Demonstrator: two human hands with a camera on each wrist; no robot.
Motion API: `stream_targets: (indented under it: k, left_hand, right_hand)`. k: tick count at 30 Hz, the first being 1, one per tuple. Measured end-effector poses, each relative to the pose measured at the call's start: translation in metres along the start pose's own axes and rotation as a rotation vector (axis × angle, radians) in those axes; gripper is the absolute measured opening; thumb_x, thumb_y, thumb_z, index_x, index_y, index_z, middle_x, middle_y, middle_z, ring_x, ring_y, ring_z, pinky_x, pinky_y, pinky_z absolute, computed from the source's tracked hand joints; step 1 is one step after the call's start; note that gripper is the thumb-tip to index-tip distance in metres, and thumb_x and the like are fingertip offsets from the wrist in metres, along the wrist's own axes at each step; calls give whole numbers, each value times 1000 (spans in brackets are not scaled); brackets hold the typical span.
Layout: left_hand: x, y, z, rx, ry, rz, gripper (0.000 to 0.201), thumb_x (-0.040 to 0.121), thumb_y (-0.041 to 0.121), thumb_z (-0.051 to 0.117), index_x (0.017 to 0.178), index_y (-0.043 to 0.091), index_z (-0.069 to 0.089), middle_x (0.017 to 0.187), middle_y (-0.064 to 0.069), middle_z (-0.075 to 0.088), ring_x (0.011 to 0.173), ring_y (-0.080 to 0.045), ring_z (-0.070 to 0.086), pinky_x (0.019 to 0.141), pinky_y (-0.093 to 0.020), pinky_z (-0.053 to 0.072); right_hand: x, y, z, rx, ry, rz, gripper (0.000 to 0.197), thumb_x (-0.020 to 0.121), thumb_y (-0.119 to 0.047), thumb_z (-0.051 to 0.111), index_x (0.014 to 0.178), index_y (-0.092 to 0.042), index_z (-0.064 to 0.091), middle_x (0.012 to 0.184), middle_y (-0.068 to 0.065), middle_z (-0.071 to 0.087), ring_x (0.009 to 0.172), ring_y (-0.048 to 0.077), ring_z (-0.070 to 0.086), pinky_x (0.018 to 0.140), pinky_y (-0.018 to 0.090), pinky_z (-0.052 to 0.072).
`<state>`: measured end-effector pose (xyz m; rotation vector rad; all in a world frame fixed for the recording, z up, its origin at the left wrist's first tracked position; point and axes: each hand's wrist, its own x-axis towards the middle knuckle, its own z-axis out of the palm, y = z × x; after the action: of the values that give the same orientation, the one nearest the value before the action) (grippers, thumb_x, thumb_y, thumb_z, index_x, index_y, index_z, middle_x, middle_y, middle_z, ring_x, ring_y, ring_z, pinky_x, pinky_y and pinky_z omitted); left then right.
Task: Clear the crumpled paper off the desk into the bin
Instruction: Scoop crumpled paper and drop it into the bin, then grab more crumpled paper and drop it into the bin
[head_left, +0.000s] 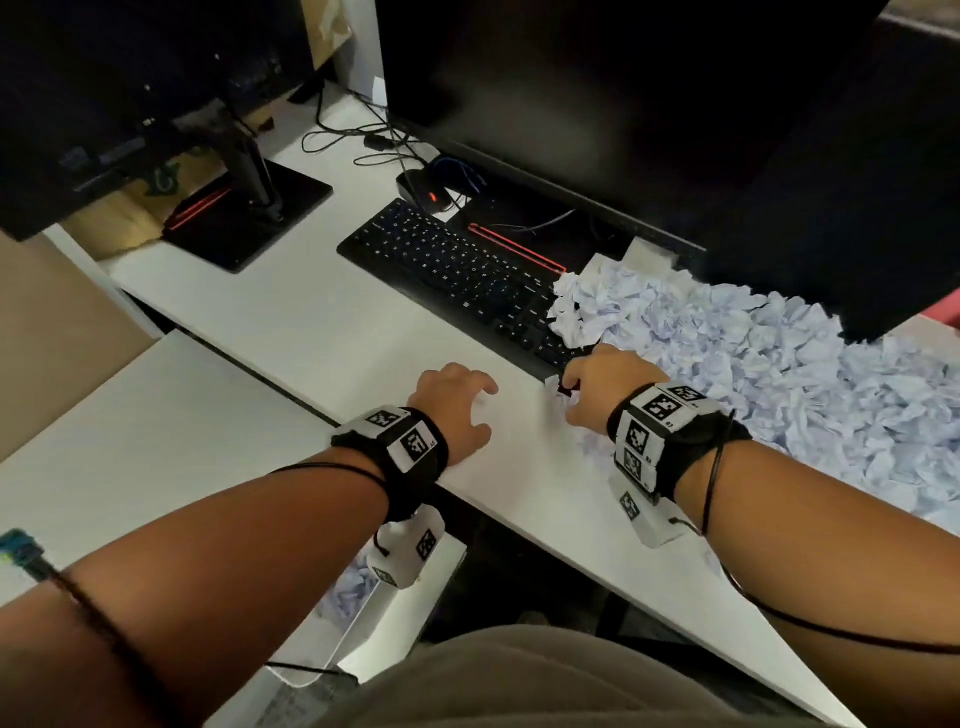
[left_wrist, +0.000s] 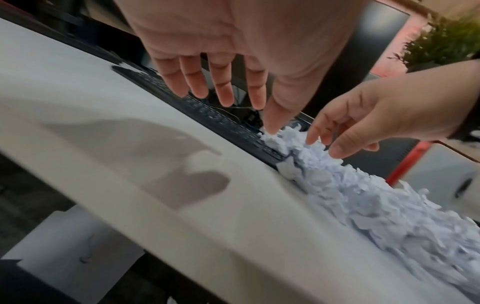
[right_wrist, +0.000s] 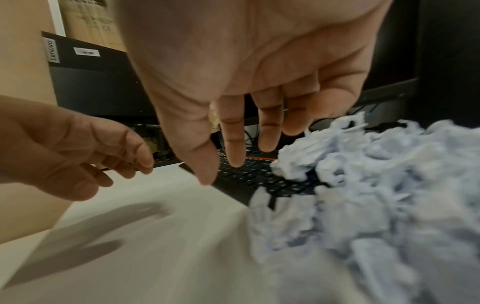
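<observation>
A big heap of crumpled pale paper (head_left: 769, 374) covers the right side of the white desk (head_left: 322, 332) and spills onto the keyboard's right end. My right hand (head_left: 597, 389) hovers at the heap's left edge, fingers loosely spread and holding nothing (right_wrist: 228, 156). My left hand (head_left: 457, 405) floats over bare desk just left of it, fingers relaxed and empty (left_wrist: 221, 96). A white bin (head_left: 374, 608) with some crumpled paper (head_left: 348, 587) inside stands below the desk's front edge, under my left wrist.
A black keyboard (head_left: 457, 270) lies behind my hands. Two dark monitors (head_left: 649, 93) stand at the back, with cables (head_left: 363, 140) and a small black device (head_left: 421, 189) between them. A second white surface (head_left: 130, 441) sits at the lower left.
</observation>
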<state>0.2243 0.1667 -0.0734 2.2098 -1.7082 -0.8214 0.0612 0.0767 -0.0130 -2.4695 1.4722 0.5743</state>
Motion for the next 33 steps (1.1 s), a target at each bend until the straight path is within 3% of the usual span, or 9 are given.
stream_targets:
  k: [6,10,14,19,24,28,30,33]
  left_hand:
    - [17,39,25,54,-98,114,53,82,23,63,131,28,46,137,2,40,126,-24,37,100,-30,35]
    - [25,55,38,104,-109,156,63,80,24,65,137,29,38,141,3,32,128,-24,31,103,-32,36]
    - [33,62,46,277,-216,157,70,81,31,65,142,29,31,143,0,27,126,-28,32,102,-37,38]
    - [40,63,49,342,-282,125,58,86,32,59,140,28,37,142,-3,32,129,-27,32,106,-37,35]
    - [43,71,49,187,-77,88,30,79,15,58,108,23,53,122,-1,39,115,-25,37,90,-36,44]
    - [58,79,38,72,97,58,27,76,3,52,101,15,52,118,-7,40,111,-29,37,89,-38,42]
    - [68,83,32,69,152,40,23,77,4,53,99,12,52,117,-9,41,111,-30,36,90,-37,40]
    - [83,87,27,46,208,43,21,81,9,55,101,12,53,120,-8,41,113,-30,34,93,-36,38]
  right_hand:
    - [-13,21,18,-92,-33,-45,37,90,-25,51,127,-23,51,123,4,49,111,24,54,84,35,47]
    - [-11,31,43,-31,-43,-45,44,89,-21,49,132,-31,44,122,3,42,111,26,50,79,36,47]
    - [-7,34,60,-126,-75,-157,36,94,-23,49,129,-31,48,120,7,44,109,30,49,72,36,44]
    - [-2,42,65,-64,-134,-165,37,97,-20,43,133,-29,48,132,7,45,119,32,49,90,41,46]
    - [0,52,53,43,-51,-136,29,91,-33,48,117,-31,61,118,-2,54,112,22,50,85,37,48]
    - [-5,69,34,150,121,-76,38,89,-53,49,105,-22,61,107,-3,56,105,20,50,81,32,44]
    - [-1,78,25,255,224,-38,29,89,-48,53,86,-19,53,93,-2,51,93,19,49,73,29,39]
    - [11,93,19,418,336,26,24,90,-20,54,71,-14,41,86,2,42,78,20,44,65,25,32]
